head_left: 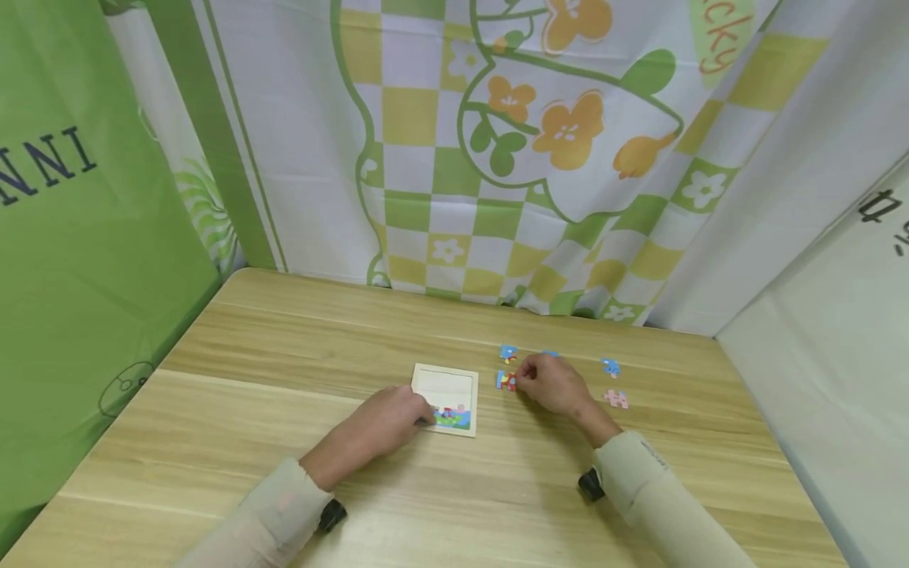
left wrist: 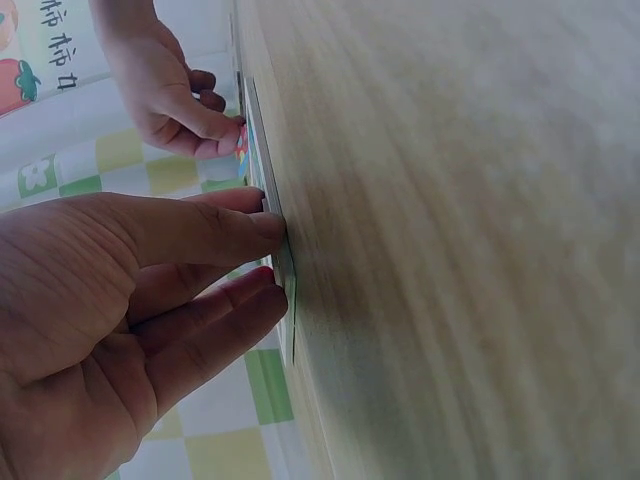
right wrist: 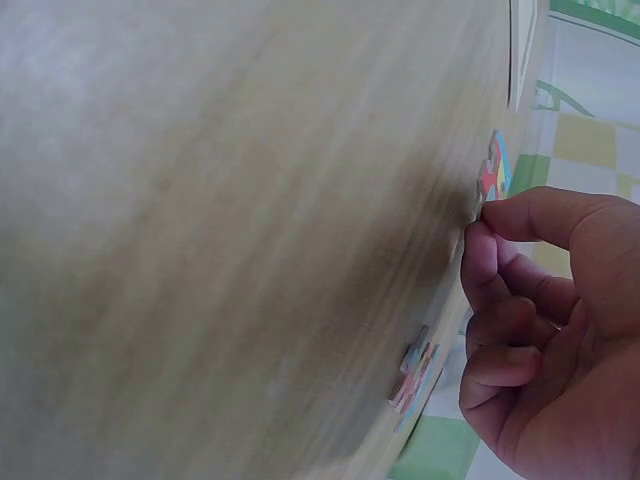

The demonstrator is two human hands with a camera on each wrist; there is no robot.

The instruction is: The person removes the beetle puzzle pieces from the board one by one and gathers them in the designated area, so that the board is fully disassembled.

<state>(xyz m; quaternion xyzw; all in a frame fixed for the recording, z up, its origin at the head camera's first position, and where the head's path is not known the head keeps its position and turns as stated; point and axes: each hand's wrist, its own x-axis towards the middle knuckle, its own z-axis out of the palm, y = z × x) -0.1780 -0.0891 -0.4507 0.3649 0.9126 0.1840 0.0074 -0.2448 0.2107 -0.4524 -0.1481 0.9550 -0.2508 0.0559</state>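
A square wooden puzzle frame (head_left: 444,383) lies on the table, its lower part filled with colourful picture pieces. My left hand (head_left: 389,418) grips the frame's lower left corner; in the left wrist view, the left thumb and fingers (left wrist: 268,226) bend at its edge. To the right of the frame, my right hand (head_left: 557,384) pinches a red, yellow and blue puzzle piece (head_left: 505,380) at its right side, between thumb and index finger. The right wrist view shows this piece (right wrist: 494,172) low over the tabletop, with the other right fingers curled inward.
A blue puzzle piece (head_left: 508,352) lies behind the pinched one, and another (head_left: 550,354) is partly hidden behind my right hand. Farther right lie a blue piece (head_left: 611,367) and a pink piece (head_left: 616,398). Patterned curtains (head_left: 440,158) hang at the table's back edge.
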